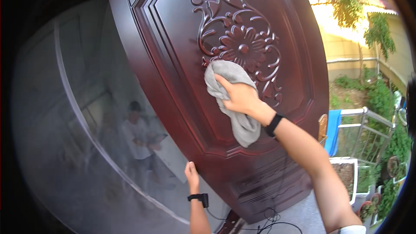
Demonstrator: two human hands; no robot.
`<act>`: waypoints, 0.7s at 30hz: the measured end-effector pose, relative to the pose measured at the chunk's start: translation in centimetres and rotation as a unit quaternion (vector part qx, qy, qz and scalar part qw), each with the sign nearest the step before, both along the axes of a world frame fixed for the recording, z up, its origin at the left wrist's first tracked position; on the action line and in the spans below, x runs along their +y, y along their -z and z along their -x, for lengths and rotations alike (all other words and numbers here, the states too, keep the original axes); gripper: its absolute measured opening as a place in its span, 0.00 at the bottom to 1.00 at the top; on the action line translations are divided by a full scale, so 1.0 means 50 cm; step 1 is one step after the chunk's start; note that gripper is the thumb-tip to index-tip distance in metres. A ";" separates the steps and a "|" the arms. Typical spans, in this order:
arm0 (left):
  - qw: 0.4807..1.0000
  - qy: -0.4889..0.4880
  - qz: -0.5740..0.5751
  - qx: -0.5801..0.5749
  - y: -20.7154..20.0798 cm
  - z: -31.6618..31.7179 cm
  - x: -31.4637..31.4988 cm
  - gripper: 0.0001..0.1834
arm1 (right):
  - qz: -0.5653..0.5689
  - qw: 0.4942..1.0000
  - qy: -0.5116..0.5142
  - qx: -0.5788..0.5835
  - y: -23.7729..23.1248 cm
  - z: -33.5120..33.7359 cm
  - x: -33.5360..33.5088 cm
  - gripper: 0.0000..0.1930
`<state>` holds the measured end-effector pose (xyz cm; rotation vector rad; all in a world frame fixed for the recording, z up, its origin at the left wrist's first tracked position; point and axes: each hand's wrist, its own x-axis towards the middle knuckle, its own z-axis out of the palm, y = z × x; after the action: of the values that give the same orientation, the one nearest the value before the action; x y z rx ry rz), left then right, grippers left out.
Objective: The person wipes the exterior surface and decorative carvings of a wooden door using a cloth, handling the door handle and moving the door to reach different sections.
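Note:
A dark red-brown door [173, 117] with a raised carved flower-and-scroll panel [243, 48] fills the middle of the head view. My right hand [240, 97] is closed on a bunched grey cloth [245, 130] and presses it against the door, just below and left of the carved flower. Part of the cloth hangs down beneath my palm. Lower down, my left hand [191, 174] grips the door's left edge, its fingers partly hidden. Both wrists wear black bands.
On the door's right edge is a gold-coloured handle plate [323, 128]. Black cables [273, 222] lie near its foot. To the right are a metal railing [362, 123] with a blue cloth [333, 132], a white-rimmed planter [344, 173] and green plants. Left stands a grey reflective surface [86, 147].

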<state>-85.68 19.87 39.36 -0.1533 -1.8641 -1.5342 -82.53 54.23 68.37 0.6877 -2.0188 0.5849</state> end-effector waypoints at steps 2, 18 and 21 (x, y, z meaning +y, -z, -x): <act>1.000 -0.002 0.002 0.018 0.006 0.003 0.012 0.21 | -0.068 0.998 -0.007 0.011 0.059 0.020 0.065 0.40; 0.987 -0.114 0.079 0.084 -0.001 -0.005 0.031 0.26 | 0.131 0.942 -0.039 0.308 -0.053 0.119 0.001 0.36; 0.991 -0.103 0.043 0.073 -0.012 -0.014 0.021 0.28 | 0.066 0.979 -0.191 0.013 0.032 0.079 0.020 0.39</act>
<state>-85.00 20.89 39.97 -0.1062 -1.7708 -1.2710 -86.47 55.21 66.79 1.0055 -1.8125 0.9205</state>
